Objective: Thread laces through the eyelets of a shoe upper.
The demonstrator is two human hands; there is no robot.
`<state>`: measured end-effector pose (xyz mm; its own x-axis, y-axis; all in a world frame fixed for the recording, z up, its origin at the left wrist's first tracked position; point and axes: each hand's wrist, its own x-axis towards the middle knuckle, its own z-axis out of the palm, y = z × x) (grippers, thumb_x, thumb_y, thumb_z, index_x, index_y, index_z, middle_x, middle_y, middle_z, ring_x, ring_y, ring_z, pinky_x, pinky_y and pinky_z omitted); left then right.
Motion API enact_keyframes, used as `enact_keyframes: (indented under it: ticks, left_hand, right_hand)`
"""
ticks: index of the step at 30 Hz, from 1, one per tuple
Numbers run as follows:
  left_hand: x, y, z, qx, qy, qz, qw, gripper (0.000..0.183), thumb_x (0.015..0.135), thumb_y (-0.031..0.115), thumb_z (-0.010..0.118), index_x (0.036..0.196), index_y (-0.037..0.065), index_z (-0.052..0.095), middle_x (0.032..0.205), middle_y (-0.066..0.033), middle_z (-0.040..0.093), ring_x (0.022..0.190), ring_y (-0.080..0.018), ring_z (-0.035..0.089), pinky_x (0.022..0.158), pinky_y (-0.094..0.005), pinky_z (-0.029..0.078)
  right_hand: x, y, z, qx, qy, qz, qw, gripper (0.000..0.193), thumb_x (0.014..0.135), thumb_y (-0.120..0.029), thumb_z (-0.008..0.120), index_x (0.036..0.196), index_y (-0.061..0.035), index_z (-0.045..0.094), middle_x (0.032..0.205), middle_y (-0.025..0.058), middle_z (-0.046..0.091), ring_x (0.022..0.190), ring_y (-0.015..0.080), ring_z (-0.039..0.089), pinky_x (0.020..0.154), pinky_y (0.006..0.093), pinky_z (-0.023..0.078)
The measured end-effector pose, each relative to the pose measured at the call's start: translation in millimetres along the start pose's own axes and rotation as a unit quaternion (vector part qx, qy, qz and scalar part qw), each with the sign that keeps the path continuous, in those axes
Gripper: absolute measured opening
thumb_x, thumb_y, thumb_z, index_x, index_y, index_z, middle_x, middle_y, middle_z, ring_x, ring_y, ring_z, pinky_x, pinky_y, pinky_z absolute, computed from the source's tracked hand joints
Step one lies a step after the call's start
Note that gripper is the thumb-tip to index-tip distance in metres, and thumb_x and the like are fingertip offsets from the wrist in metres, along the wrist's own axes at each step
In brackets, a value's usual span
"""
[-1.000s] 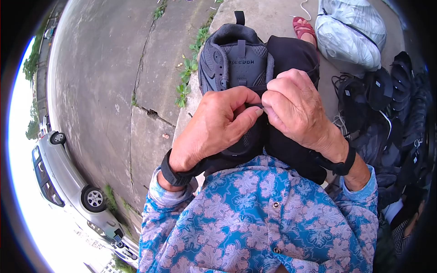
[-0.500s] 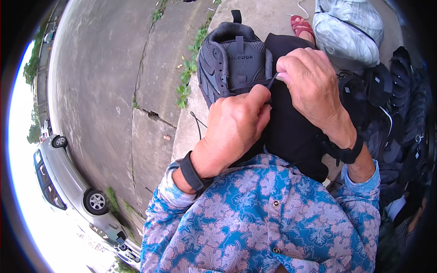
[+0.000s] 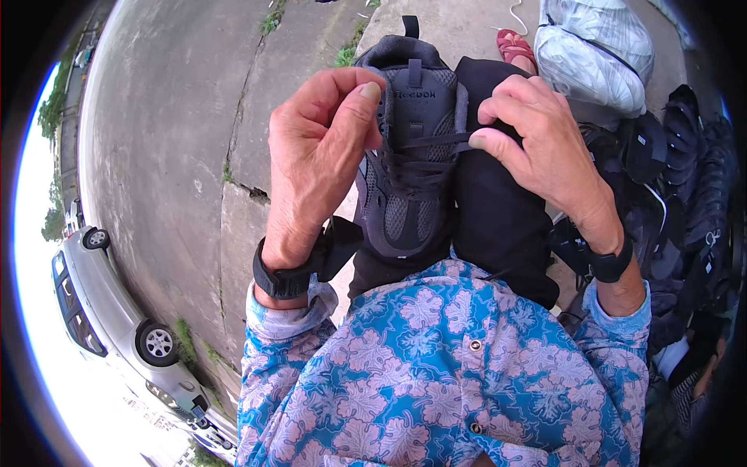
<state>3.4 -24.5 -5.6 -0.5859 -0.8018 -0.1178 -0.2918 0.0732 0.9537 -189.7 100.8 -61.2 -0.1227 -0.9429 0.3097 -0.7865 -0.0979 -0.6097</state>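
A dark grey sneaker (image 3: 419, 219) rests on my lap, toe toward me, its laces crossed over the lower part of the tongue. My left hand (image 3: 323, 132) is raised at the sneaker's left eyelet edge, thumb and forefinger pinched together; what lies between them is hidden. At the other side, my right hand (image 3: 537, 140) is beside the collar with its fingers curled. A flat dark shoelace (image 3: 432, 142) stretches across the tongue to the right thumb, which appears to press it against a finger. Black trousers (image 3: 498, 210) lie under the sneaker.
Several dark shoes (image 3: 681, 156) are heaped at the right. A stuffed clear plastic bag (image 3: 595, 62) stands at the upper right, next to a foot in a red sandal (image 3: 513, 47). Cracked concrete (image 3: 179, 140) spreads to the left, with a silver car (image 3: 117, 303) parked farther off.
My left hand has moved up and left from the middle of the laces, uncovering the sneaker's front. The right hand has shifted slightly, its thumb and forefinger farther apart.
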Motion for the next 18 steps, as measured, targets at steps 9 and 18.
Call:
enact_keyframes:
  ticks: [9,18]
  left_hand:
    - [26.2,7.4,30.3,0.194,-0.213,0.1,0.952,0.019,0.089,0.009,0.063,0.105,0.002,0.068,0.071,-0.0016,0.062,0.06,-0.0066,0.052,0.055,-0.0233,0.045]
    - [20.7,4.2,56.7,0.35,-0.279,0.205,0.87,0.027,0.072,0.013,0.075,0.096,0.006,0.068,0.075,-0.0171,0.066,0.075,-0.0356,0.065,0.065,-0.0406,0.051]
  right_hand:
    - [0.9,-12.4,-8.4,0.095,-0.041,-0.02,0.994,0.013,0.078,-0.011,0.07,0.079,-0.005,0.058,0.078,0.0058,0.055,0.073,0.0249,0.055,0.068,0.0358,0.042]
    - [-35.0,-3.6,-49.0,0.561,-0.056,0.223,0.795,0.012,0.092,-0.012,0.06,0.096,-0.0013,0.058,0.07,-0.0056,0.05,0.058,0.0017,0.046,0.056,0.0175,0.039]
